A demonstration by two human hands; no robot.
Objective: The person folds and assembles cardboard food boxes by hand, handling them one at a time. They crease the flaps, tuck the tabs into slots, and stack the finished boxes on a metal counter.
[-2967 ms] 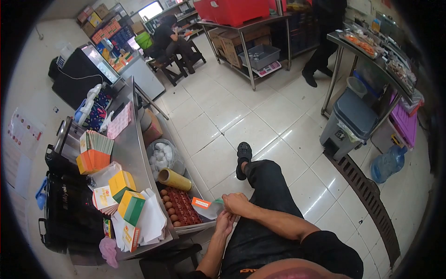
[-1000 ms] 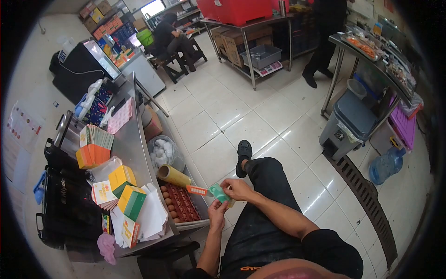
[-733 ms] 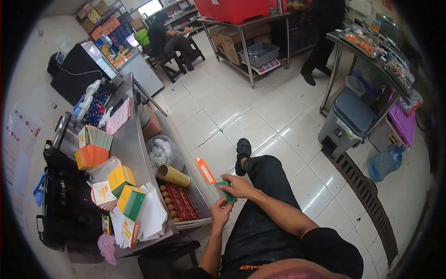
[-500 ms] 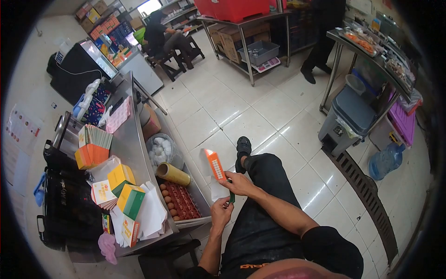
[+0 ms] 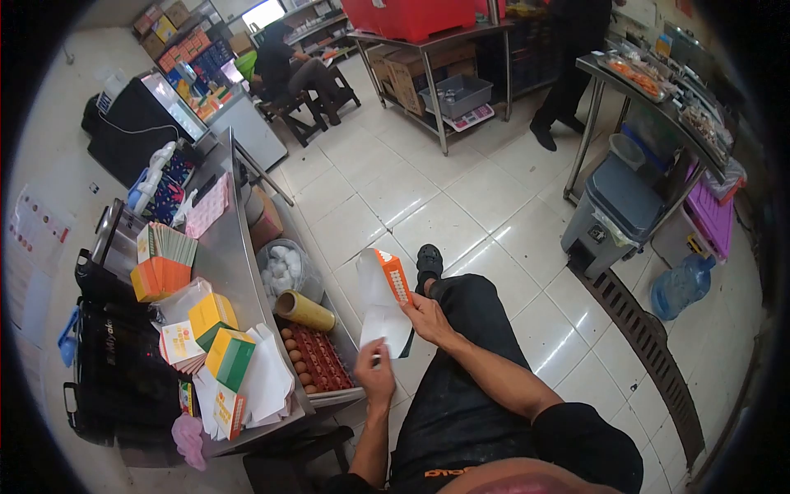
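My right hand point(image 5: 429, 319) grips the right edge of a thin, partly folded carton point(image 5: 383, 319), held above the floor over my lap. Its white inside faces up, and an orange printed panel runs along its right side. Just below and left of it is my left hand point(image 5: 376, 375), fingers curled in and thumb up, overlapping the carton's lower edge; I cannot tell whether it holds anything. On the steel table point(image 5: 239, 247) to the left lie yellow-and-green folded cartons point(image 5: 231, 360), a stack of orange-and-yellow cartons point(image 5: 164, 265) and white sheets point(image 5: 267, 375).
Below the table are a tray of eggs point(image 5: 325, 358), a yellow roll point(image 5: 305, 310) and a tub of white bundles point(image 5: 284, 267). A grey bin point(image 5: 613, 210) and a blue water jug point(image 5: 683, 286) stand right. One person point(image 5: 288, 66) sits at the back; another point(image 5: 568, 74) stands.
The carton has opened out, showing more of its white inside. My left hand has moved left and slightly down from the carton's green end; my right hand has shifted slightly.
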